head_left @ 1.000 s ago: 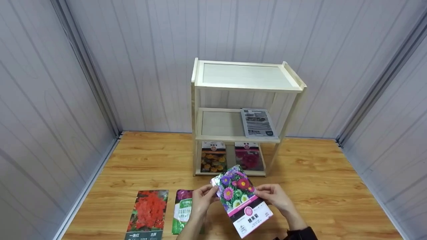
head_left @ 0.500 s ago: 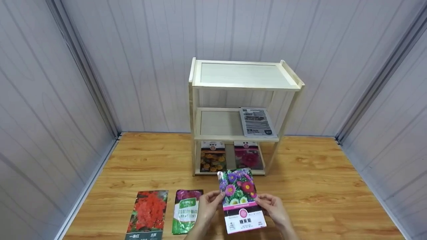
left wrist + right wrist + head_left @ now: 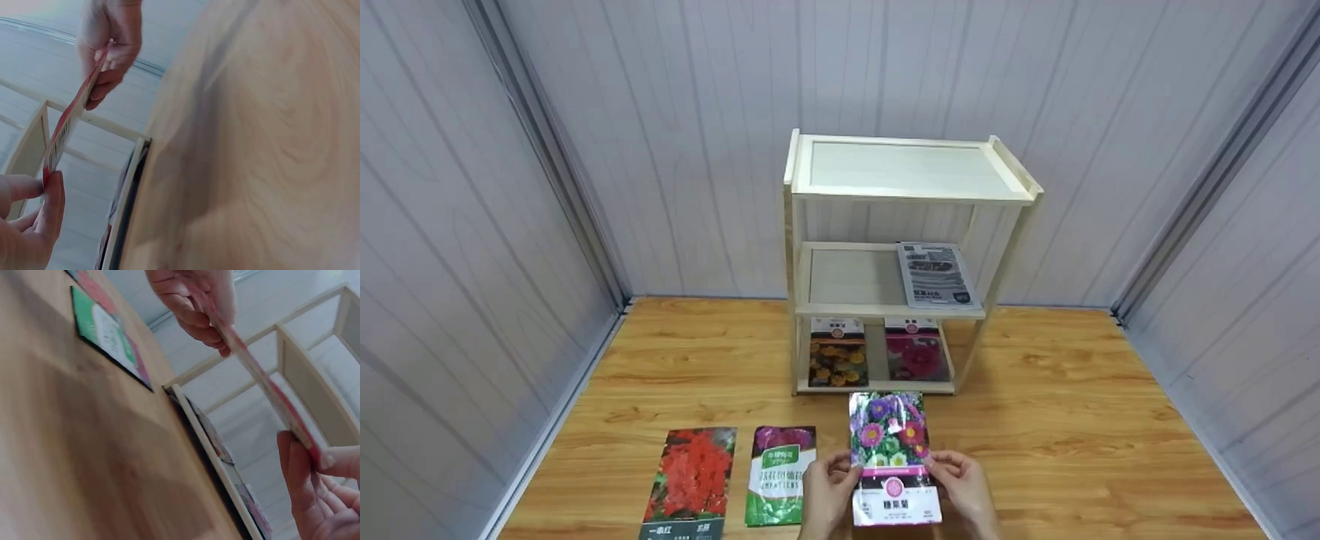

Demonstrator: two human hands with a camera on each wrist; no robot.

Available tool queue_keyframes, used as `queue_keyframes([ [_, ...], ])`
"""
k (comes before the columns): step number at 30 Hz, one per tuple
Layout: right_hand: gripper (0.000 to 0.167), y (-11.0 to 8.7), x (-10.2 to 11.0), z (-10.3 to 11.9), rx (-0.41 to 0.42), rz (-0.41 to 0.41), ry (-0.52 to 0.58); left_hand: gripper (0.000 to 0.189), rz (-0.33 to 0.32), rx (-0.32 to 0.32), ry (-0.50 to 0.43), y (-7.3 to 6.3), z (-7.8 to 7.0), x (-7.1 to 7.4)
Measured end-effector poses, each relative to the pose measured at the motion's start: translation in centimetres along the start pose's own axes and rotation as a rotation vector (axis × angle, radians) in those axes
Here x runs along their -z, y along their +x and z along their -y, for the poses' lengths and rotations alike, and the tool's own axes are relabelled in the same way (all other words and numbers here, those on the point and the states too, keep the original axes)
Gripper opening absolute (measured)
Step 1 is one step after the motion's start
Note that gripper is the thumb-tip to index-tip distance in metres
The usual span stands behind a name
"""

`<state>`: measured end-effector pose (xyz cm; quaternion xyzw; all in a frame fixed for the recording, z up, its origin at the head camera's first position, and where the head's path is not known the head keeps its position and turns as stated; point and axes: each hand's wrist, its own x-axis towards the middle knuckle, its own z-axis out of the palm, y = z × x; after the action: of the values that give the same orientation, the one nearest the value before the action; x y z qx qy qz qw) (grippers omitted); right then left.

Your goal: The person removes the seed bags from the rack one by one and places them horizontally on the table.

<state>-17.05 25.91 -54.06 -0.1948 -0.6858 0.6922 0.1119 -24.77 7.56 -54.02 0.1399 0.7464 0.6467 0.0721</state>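
A flower seed packet with daisy-like blooms and a white lower band is held above the table, picture side up. My left hand pinches its left edge between thumb and fingers. Opposite it, my right hand pinches the right edge. Both wrist views show the packet nearly edge-on, raised off the wood. To the left lie a green-and-white impatiens packet and a packet with red flowers, both flat on the table.
Beyond my hands stands a pale wooden three-tier shelf. A grey printed packet lies on its middle tier, at the right. The bottom tier bears an orange-flower packet and a magenta-flower packet. White panelled walls enclose the table.
The held packet has turned from a slant to nearly straight and come slightly lower and left. Both hands moved with it, keeping their pinch. The other packets stay where they were.
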Motion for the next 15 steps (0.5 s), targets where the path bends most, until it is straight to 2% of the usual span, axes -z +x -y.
queue_keyframes([
  [5,0.022,-0.2,-0.9,-0.7,0.078,-0.142,-0.232,0.015,0.002,-0.032,0.181,0.2,0.7,0.0],
  [8,0.019,-0.1,-1.2,-1.2,0.124,-0.188,-0.368,0.013,0.007,-0.023,0.26,0.2,1.2,0.0],
  [15,0.013,0.5,-2.0,-2.4,0.151,-0.159,-0.501,0.011,0.004,0.024,0.421,0.6,2.3,0.0],
])
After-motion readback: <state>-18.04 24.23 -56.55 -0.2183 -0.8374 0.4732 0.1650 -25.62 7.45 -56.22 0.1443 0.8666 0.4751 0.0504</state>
